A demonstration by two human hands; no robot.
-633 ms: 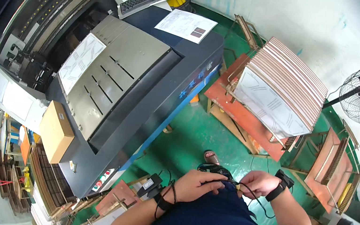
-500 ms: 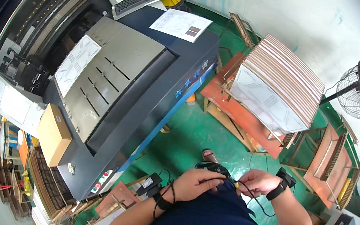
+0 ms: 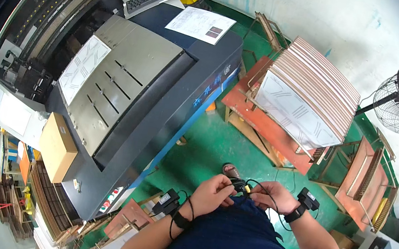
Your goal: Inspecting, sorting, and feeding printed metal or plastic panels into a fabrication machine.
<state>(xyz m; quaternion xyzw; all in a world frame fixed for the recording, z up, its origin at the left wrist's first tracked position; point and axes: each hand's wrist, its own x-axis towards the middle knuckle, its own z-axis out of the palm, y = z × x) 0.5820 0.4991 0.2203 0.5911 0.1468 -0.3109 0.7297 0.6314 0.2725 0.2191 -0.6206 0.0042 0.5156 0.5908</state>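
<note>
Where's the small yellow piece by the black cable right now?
Head view, below and right of centre: the yellow piece is between the left hand and the right hand, nearer the right, just above the navy shirt in the picture.

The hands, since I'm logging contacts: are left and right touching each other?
Apart. The head view shows a gap between the left hand and the right hand, with a small yellow piece visible between them.

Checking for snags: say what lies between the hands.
In the head view, a small yellow piece and part of a black cable lie between the left hand and the right hand.
</note>
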